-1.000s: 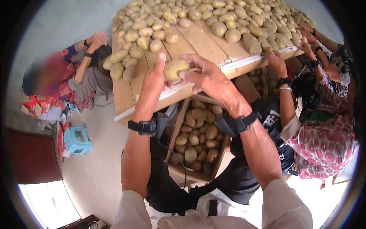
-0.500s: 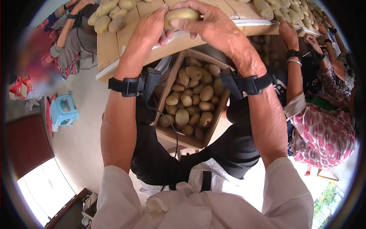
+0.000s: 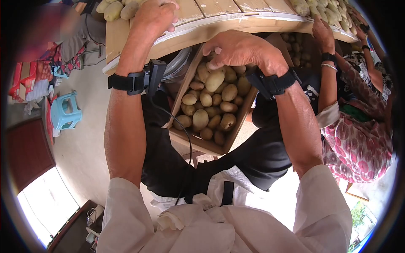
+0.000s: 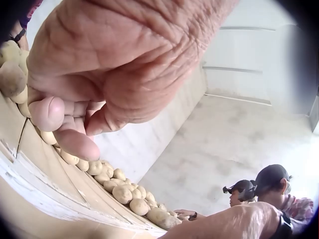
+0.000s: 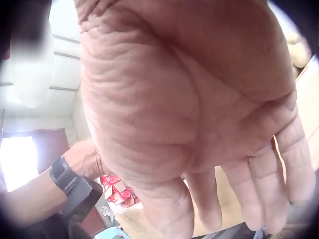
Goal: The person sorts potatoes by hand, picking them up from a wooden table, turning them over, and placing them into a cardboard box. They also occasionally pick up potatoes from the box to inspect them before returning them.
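Observation:
In the head view my left hand is over the near edge of the plank table, its fingers loosely bent. The left wrist view finds nothing between those fingers. Lower and to the right, my right hand hovers above the far end of a crate full of potatoes. Its palm faces the right wrist camera bare, with the fingers hanging down and apart. A pale oval potato lies on top of the heap, just below the right fingertips.
More potatoes lie on the table at left, others at right. A second potato crate stands under the table. Another person's hand is at the table's right edge. A blue stool stands on the floor at left.
Both hands held a potato over the table edge. The right hand has come down over the crate and let it go; the left has moved slightly left and up. The view has tilted downward.

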The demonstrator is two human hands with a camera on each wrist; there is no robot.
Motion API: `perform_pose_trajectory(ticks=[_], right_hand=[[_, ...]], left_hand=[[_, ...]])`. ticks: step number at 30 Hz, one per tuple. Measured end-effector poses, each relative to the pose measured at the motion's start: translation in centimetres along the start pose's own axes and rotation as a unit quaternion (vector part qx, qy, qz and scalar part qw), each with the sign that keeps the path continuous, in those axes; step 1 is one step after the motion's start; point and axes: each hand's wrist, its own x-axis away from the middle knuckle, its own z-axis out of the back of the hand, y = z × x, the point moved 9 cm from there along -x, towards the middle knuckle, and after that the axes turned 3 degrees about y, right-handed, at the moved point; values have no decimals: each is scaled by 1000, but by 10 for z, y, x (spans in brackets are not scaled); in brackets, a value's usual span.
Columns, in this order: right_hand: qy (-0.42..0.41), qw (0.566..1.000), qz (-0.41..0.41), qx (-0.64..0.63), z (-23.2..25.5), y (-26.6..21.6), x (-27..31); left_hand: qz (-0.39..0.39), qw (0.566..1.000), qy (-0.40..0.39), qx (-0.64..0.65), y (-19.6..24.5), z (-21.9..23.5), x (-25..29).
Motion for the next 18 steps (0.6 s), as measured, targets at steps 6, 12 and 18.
perform_pose_trajectory(ticks=[6,12,18], right_hand=[[124,992,-5,-13,23,-4,5],[162,986,11,26,29,-7,3],[297,948,-72,-90,70,-6,16]], left_hand=[[-1,1000,5,30,9,8,12],[7,997,-3,-73,6,7,20],[-43,995,19,-82,23,-13,45]])
